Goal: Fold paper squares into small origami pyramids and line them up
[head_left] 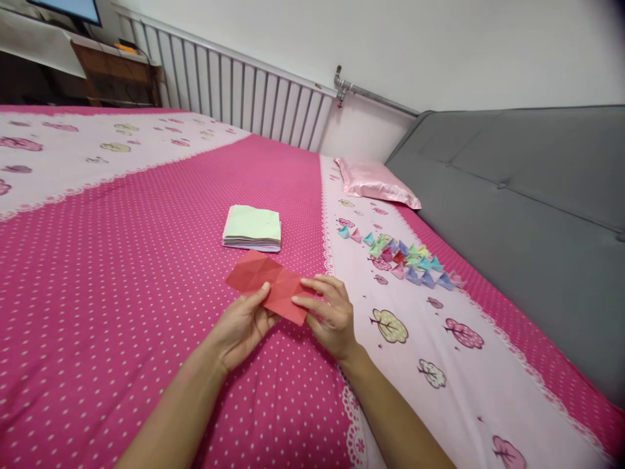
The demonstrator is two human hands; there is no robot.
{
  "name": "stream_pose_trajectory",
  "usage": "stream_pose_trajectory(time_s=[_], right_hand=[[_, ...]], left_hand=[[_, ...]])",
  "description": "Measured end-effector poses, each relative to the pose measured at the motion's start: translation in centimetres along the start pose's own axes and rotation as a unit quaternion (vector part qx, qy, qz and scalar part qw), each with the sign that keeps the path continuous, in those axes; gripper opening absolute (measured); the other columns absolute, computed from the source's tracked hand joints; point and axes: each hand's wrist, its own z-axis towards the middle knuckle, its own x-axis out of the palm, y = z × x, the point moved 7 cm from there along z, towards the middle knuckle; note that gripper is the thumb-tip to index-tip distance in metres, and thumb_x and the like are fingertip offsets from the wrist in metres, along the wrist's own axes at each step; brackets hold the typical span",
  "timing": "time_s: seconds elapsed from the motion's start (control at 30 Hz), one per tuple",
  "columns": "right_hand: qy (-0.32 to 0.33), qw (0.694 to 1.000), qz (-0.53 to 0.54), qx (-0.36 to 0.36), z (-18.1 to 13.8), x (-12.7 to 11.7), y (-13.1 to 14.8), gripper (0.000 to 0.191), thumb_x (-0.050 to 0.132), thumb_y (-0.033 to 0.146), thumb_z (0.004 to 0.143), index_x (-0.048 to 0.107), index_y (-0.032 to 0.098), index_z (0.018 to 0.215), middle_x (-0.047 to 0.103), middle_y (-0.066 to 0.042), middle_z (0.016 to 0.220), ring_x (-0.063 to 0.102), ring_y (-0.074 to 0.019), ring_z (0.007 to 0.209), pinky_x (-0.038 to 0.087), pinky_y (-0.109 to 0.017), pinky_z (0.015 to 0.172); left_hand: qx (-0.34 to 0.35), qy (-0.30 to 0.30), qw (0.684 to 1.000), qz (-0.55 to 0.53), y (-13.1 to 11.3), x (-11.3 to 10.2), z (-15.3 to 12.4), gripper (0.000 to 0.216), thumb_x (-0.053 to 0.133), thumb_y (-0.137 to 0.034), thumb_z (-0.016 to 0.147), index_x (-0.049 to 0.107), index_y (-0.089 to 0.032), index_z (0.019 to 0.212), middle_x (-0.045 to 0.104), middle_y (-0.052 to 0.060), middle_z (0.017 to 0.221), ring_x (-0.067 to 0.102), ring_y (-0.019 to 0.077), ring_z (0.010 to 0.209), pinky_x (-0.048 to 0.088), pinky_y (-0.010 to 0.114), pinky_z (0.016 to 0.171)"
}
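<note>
Bed with pink white-dotted sheet point(122, 260), seen from its near edge.

Left hand point(241, 326): grasping the creased red paper strip point(266, 279) at the middle of its near long edge, thumb on top, fingers underneath.

The strip lies just beyond both hands, at the bed's middle. Its long axis runs on a diagonal, from the far left down to the near right. The far-left end is free and the near-right end is held.

Right hand point(329, 319): grasping the strip's near-right end, with forefinger and thumb pinched over it. It sits nearer that corner than the left hand does.

Beyond the strip, apart from it, is a stack of square paper sheets with a pale green top point(252, 227).

Further right, on the pale tree-print band, small folded paper pieces in mixed colours point(405, 260) lie loose in a row – no container holds them.

A pink satin pillow point(375, 181) lies toward the far right corner, beside a grey padded panel point(527, 215).
</note>
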Motion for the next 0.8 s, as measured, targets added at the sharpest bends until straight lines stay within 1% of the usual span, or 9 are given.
stream_pose_trajectory(time_s=[0.1, 0.2, 0.33, 0.47, 0.53, 0.63, 0.7, 0.8], right_hand=[[-0.007, 0.999, -0.001, 0.035, 0.0, -0.1, -0.6, 0.028, 0.059, 0.013, 0.074, 0.068, 0.033, 0.090, 0.056, 0.000, 0.117, 0.045, -0.0225, 0.111, 0.039, -0.045, 0.092], [-0.001, 0.998, 0.007, 0.056, 0.0, 0.0, -1.0, 0.027, 0.060, 0.013, 0.073, 0.068, 0.033, 0.089, 0.052, 0.001, 0.122, 0.042, -0.0228, 0.114, 0.034, -0.046, 0.096], [0.012, 0.996, 0.035, 0.077, 0.1, 0.2, -1.2, 0.019, 0.063, 0.020, 0.073, 0.069, 0.032, 0.086, 0.051, 0.000, 0.123, 0.042, -0.0226, 0.114, 0.032, -0.045, 0.097], [0.022, 0.991, 0.082, 0.104, 0.2, 0.2, -1.5, 0.014, 0.063, 0.025, 0.074, 0.069, 0.032, 0.085, 0.054, -0.001, 0.120, 0.045, -0.0222, 0.111, 0.033, -0.044, 0.095], [0.015, 0.985, 0.114, 0.127, 0.1, 0.3, -1.8, 0.012, 0.063, 0.026, 0.075, 0.070, 0.031, 0.084, 0.058, -0.003, 0.113, 0.049, -0.0215, 0.106, 0.036, -0.042, 0.092], [-0.004, 0.971, 0.157, 0.182, -0.3, 0.6, -2.4, 0.010, 0.064, 0.030, 0.074, 0.069, 0.026, 0.081, 0.064, -0.005, 0.094, 0.056, -0.0198, 0.091, 0.043, -0.037, 0.082], [-0.017, 0.958, 0.174, 0.229, -0.7, 0.9, -2.8, 0.012, 0.065, 0.033, 0.072, 0.067, 0.022, 0.077, 0.064, -0.004, 0.083, 0.057, -0.0184, 0.080, 0.045, -0.033, 0.076], [-0.025, 0.938, 0.189, 0.291, -1.3, 1.3, -3.4, 0.018, 0.067, 0.036, 0.069, 0.062, 0.019, 0.072, 0.062, -0.001, 0.073, 0.056, -0.0159, 0.069, 0.044, -0.029, 0.069]], left_hand=[[-0.003, 0.011, 1.000, 0.013, 0.2, 0.1, -0.1, 0.033, 0.050, -0.018, 0.081, 0.054, -0.011, 0.113, 0.063, 0.011, 0.109, 0.061, 0.0191, 0.097, 0.050, 0.028, 0.084], [-0.007, 0.020, 0.999, 0.034, 0.5, -0.1, -0.1, 0.030, 0.052, -0.019, 0.080, 0.056, -0.010, 0.109, 0.063, 0.012, 0.109, 0.061, 0.0191, 0.096, 0.049, 0.028, 0.085], [-0.016, 0.039, 0.997, 0.058, 0.8, -0.2, -0.1, 0.031, 0.054, -0.022, 0.080, 0.057, -0.011, 0.108, 0.061, 0.013, 0.112, 0.060, 0.0201, 0.098, 0.048, 0.029, 0.088], [-0.033, 0.062, 0.995, 0.069, 1.1, 0.1, -0.2, 0.032, 0.053, -0.026, 0.081, 0.058, -0.010, 0.108, 0.061, 0.014, 0.113, 0.059, 0.0223, 0.100, 0.045, 0.033, 0.091], [-0.038, 0.070, 0.994, 0.069, 1.2, 0.3, -0.3, 0.032, 0.053, -0.026, 0.081, 0.059, -0.010, 0.108, 0.061, 0.014, 0.113, 0.058, 0.0229, 0.101, 0.043, 0.035, 0.094], [-0.042, 0.072, 0.994, 0.069, 1.4, 0.6, -0.4, 0.029, 0.054, -0.025, 0.080, 0.061, -0.012, 0.105, 0.062, 0.013, 0.113, 0.059, 0.0220, 0.100, 0.041, 0.037, 0.096], [-0.046, 0.070, 0.994, 0.070, 1.5, 0.7, -0.5, 0.024, 0.055, -0.024, 0.079, 0.064, -0.013, 0.099, 0.063, 0.012, 0.110, 0.060, 0.0213, 0.098, 0.041, 0.037, 0.096], [-0.050, 0.071, 0.993, 0.075, 1.7, 0.7, -0.5, 0.022, 0.055, -0.025, 0.079, 0.065, -0.013, 0.094, 0.064, 0.011, 0.107, 0.061, 0.0213, 0.097, 0.041, 0.037, 0.096]])
